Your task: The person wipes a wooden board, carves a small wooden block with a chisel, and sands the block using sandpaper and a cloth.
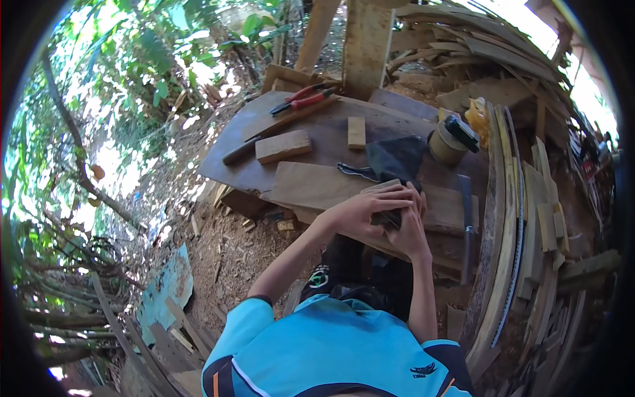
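Small wooden piece (381,186) between left hand (368,208) and right hand (409,228), above near edge of desk (228,152). Fingers of both hands curled together, clamped on piece; right fingers partly hidden. Black cloth (398,156) just beyond fingers. Wooden block (284,147) left of fingers, smaller block (356,134) beyond them. Red-handled pliers (313,98) farther off, beyond and left. Tin (447,145) beyond and right. Long-bladed tool (465,215) right of fingers.
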Tool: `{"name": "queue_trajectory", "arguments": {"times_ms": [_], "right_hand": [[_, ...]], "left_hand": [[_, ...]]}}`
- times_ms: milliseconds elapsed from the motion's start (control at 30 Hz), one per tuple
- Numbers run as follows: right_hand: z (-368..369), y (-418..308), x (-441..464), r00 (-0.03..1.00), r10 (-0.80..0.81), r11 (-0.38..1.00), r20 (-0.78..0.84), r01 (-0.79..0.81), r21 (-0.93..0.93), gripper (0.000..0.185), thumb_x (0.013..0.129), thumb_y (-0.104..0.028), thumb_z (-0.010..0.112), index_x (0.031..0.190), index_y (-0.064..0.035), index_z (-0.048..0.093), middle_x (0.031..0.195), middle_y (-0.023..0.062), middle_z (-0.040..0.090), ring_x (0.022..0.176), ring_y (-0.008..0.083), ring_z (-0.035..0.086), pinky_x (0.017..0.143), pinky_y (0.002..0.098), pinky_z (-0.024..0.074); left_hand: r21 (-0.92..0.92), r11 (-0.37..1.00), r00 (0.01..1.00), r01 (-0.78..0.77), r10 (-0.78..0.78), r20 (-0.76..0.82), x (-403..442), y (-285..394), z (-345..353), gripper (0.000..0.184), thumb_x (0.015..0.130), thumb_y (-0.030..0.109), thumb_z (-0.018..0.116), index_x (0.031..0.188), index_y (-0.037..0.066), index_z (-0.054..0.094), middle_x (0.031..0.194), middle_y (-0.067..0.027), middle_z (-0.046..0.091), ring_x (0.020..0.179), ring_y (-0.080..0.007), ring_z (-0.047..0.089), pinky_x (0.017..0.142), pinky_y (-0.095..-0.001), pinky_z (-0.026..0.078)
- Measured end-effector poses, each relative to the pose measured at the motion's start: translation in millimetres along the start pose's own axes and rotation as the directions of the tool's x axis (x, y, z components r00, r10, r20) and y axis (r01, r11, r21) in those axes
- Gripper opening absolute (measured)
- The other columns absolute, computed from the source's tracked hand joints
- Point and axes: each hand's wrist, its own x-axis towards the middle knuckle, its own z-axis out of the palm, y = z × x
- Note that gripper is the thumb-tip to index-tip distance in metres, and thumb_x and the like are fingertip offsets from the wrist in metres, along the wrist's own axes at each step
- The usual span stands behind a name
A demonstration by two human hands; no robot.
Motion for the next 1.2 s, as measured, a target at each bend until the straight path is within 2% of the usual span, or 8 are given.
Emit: {"name": "queue_trajectory", "arguments": {"times_ms": [33, 67, 167, 333, 467, 667, 867, 1200], "right_hand": [[4, -1, 0, 0.995, 0.062, 0.980, -0.078, -0.076, -0.185, 0.071, 0.064, -0.006, 0.072, 0.128, -0.0011, 0.039, 0.126, 0.0177, 0.043, 0.121, 0.0323, 0.042, 0.105, 0.0414, 0.0303], [4, 0, 1, 0.990, 0.142, 0.986, 0.003, -0.141, -0.084, 0.093, 0.064, -0.008, 0.074, 0.139, -0.0041, 0.019, 0.135, 0.0184, 0.032, 0.128, 0.0320, 0.034, 0.109, 0.0423, 0.0239], [10, -1, -9, 0.943, 0.265, 0.931, -0.203, -0.196, 0.307, 0.094, 0.062, -0.011, 0.076, 0.138, -0.0012, 0.022, 0.136, 0.0183, 0.033, 0.131, 0.0337, 0.029, 0.111, 0.0426, 0.0198], [18, 9, -23, 0.959, 0.230, 0.923, -0.167, -0.269, -0.276, 0.092, 0.066, -0.027, 0.075, 0.137, 0.0013, 0.024, 0.139, 0.0167, 0.034, 0.135, 0.0338, 0.024, 0.111, 0.0468, 0.0162], [30, 13, -23, 0.923, 0.287, 0.874, -0.256, -0.361, -0.325, 0.084, 0.071, -0.037, 0.068, 0.137, -0.0019, 0.029, 0.139, 0.0135, 0.036, 0.137, 0.0305, 0.023, 0.112, 0.0495, 0.0112], [40, 20, -19, 0.943, 0.193, 0.780, -0.272, -0.315, -0.540, 0.078, 0.074, -0.045, 0.062, 0.137, -0.0086, 0.035, 0.138, 0.0095, 0.039, 0.136, 0.0272, 0.026, 0.111, 0.0492, 0.0124], [32, 15, -15, 0.917, 0.283, 0.840, -0.282, -0.379, -0.389, 0.067, 0.077, -0.042, 0.059, 0.133, -0.0103, 0.040, 0.134, 0.0063, 0.044, 0.132, 0.0262, 0.032, 0.109, 0.0485, 0.0141], [30, 5, -14, 0.931, 0.284, 0.825, -0.229, -0.359, -0.437, 0.062, 0.082, -0.041, 0.057, 0.131, -0.0070, 0.042, 0.133, 0.0078, 0.045, 0.130, 0.0272, 0.035, 0.108, 0.0491, 0.0190]], "left_hand": [[0.055, 0.998, 1.000, 0.016, -0.015, -0.017, 2, 1, 2, 0.077, 0.063, 0.022, 0.071, 0.134, 0.007, 0.044, 0.141, -0.0147, 0.039, 0.135, -0.0351, 0.028, 0.111, -0.0471, 0.021], [0.106, 0.994, 0.999, 0.031, -0.028, -0.030, 3, -1, 6, 0.078, 0.063, 0.021, 0.070, 0.134, 0.008, 0.044, 0.141, -0.0148, 0.039, 0.135, -0.0347, 0.029, 0.111, -0.0473, 0.022], [0.448, 0.883, 0.989, 0.140, -0.102, -0.107, -10, -6, 27, 0.081, 0.061, 0.020, 0.071, 0.136, 0.013, 0.042, 0.142, -0.0148, 0.037, 0.134, -0.0335, 0.029, 0.107, -0.0476, 0.029], [0.684, 0.613, 0.913, 0.396, -0.338, -0.226, -5, 32, 55, 0.088, 0.059, 0.022, 0.071, 0.140, 0.021, 0.035, 0.148, -0.0138, 0.023, 0.127, -0.0343, 0.030, 0.097, -0.0422, 0.035], [0.590, 0.652, 0.855, 0.476, -0.501, -0.136, 27, 21, 37, 0.079, 0.065, 0.035, 0.063, 0.139, 0.021, 0.037, 0.148, -0.0132, 0.024, 0.132, -0.0359, 0.023, 0.107, -0.0459, 0.020], [0.539, 0.680, 0.867, 0.497, -0.366, -0.338, 19, 4, 58, 0.067, 0.076, 0.044, 0.053, 0.136, 0.017, 0.041, 0.147, -0.0161, 0.027, 0.139, -0.0401, 0.010, 0.112, -0.0506, 0.006], [0.495, 0.571, 0.753, 0.655, -0.442, -0.487, 41, -16, 37, 0.062, 0.086, 0.047, 0.045, 0.136, 0.012, 0.041, 0.146, -0.0177, 0.029, 0.135, -0.0422, 0.021, 0.111, -0.0487, 0.013], [0.530, 0.619, 0.812, 0.580, -0.389, -0.435, 35, -3, 53, 0.060, 0.086, 0.042, 0.044, 0.135, 0.007, 0.041, 0.143, -0.0204, 0.032, 0.135, -0.0409, 0.021, 0.111, -0.0480, 0.015]]}}
